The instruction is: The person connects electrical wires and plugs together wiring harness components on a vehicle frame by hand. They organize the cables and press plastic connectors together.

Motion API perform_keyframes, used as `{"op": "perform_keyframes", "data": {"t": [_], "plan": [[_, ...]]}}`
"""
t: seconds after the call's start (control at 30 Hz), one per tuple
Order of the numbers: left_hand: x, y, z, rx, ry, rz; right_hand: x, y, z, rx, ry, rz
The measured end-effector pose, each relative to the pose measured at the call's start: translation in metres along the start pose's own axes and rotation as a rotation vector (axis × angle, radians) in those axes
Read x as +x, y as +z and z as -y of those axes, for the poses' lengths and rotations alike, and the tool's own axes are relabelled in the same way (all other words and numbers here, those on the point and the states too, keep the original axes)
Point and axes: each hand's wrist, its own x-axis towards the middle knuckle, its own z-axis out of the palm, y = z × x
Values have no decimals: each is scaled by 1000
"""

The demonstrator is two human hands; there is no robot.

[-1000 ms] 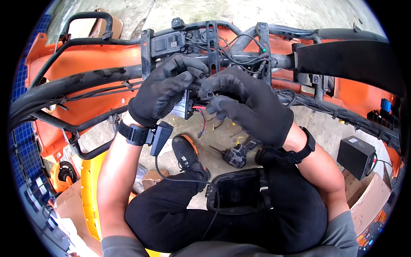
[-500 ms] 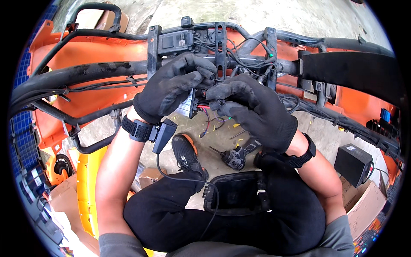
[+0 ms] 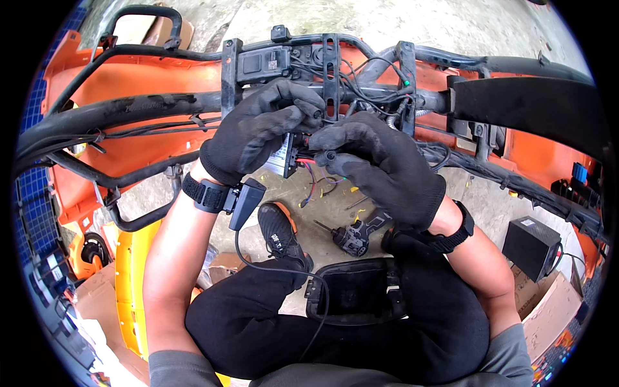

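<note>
In black gloves, both my hands meet over the middle of a black tubular vehicle frame [image 3: 161, 103]. My left hand [image 3: 267, 122] pinches a short black cylindrical connector [image 3: 312, 111] between thumb and fingers. Close beside it, my right hand [image 3: 387, 161] has its fingers closed on another small black connector [image 3: 331, 155], its round end showing. The two connectors are apart. Just below, a box with a silver label [image 3: 278, 161] hangs partly behind my left hand, and red and dark wires [image 3: 308, 169] run from its side. The fingers hide where the connectors' cables go.
A black module [image 3: 264, 63] and loose cables [image 3: 351, 74] sit on the frame, above orange panels [image 3: 155, 74]. On the floor lie a power drill [image 3: 353, 237] and an open black bin [image 3: 353, 290] between my legs. A black box [image 3: 532, 245] stands at right, atop cardboard.
Both hands keep almost the same place and grip. My right hand has shifted very slightly to the left; the wires below have barely moved.
</note>
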Motion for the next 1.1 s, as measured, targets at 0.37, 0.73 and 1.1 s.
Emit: {"op": "perform_keyframes", "data": {"t": [0.37,0.73,1.1], "plan": [[0,-1,2,6,-13,-36,2,-1,2,12,93,26],[1,7,-11,332,62,-185,10,0,-9,-32,69,-76],[14,-13,-34,597,-2,-127,32,4,-7,-1,100,-162]]}}
